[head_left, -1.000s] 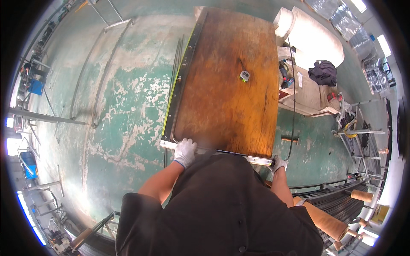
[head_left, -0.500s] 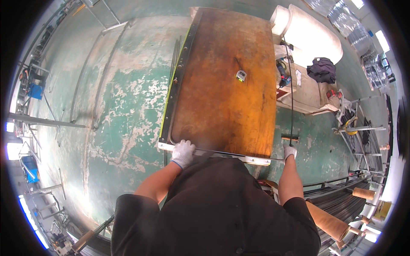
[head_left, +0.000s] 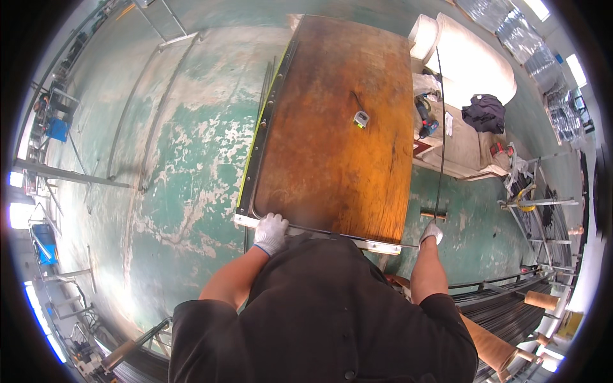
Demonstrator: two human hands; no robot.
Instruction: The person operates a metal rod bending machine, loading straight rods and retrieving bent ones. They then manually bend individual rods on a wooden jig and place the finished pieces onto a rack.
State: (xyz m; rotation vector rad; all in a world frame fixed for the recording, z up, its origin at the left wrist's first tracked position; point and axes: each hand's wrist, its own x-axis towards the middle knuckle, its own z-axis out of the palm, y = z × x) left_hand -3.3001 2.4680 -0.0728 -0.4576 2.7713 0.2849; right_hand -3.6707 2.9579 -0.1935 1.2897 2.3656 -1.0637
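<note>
A long thin dark rod (head_left: 442,137) is bent at my right hand (head_left: 431,233). One stretch lies along the near edge of the wooden-topped table (head_left: 338,127); the other runs away past the table's right side. My right hand, in a white glove, is closed around the rod just off the table's near right corner. Near the left corner, my left hand (head_left: 271,233), also gloved, is closed over the rod against the pale metal strip (head_left: 380,246). Its fingertips curl over the edge and are partly hidden. By the left hand, the rod curves round the corner along the dark side rail (head_left: 268,115).
A grey tape measure (head_left: 361,119) lies on the tabletop. Right of the table are a power drill (head_left: 424,115), dark cloth (head_left: 484,113) and large white rolls (head_left: 476,60). A wooden-handled tool (head_left: 434,216) is by the right hand. Racks of dark rods (head_left: 511,303) stand at lower right.
The far end of the rod has swung slightly to the right. My right hand has come a little nearer to me, still around the rod. My left hand stays at the corner.
</note>
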